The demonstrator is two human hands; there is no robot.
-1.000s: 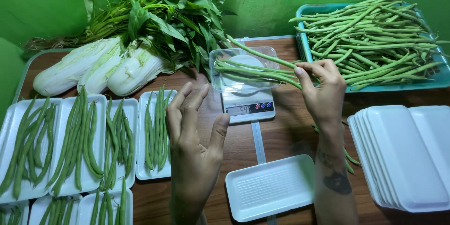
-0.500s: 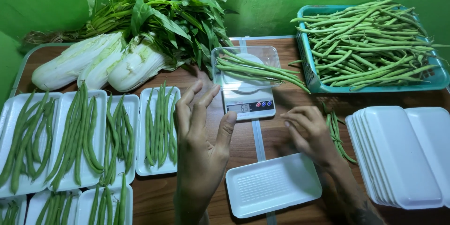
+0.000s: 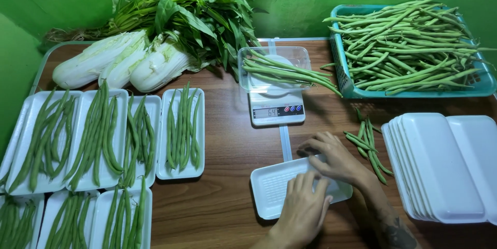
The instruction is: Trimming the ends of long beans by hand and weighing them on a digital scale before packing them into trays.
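View from above of a wooden table (image 3: 222,140) w/ veg being portioned. Both hands rest on an empty white foam tray (image 3: 277,189) near the front edge: left hand (image 3: 303,210) lies flat on its middle, fingers loosely spread, gripping nothing; right hand (image 3: 336,161) touches the tray's far right rim, fingers curled lightly over it, also not closed around anything.

Just behind the tray, a small digital scale (image 3: 276,108) carries a clear plastic tub (image 3: 274,65) w/ a portion of green beans (image 3: 290,73) hanging over its edge, apart from both hands. At left, approx. seven filled trays (image 3: 106,140) of beans look done. Still to go, judging by the scene: a teal basket (image 3: 414,47) heaped w/ beans at back right, a stack of empty trays (image 3: 440,166) at right, and a few loose beans (image 3: 368,143) beside the right wrist. Cabbages (image 3: 121,65) and leafy greens (image 3: 191,16) lie at back left.
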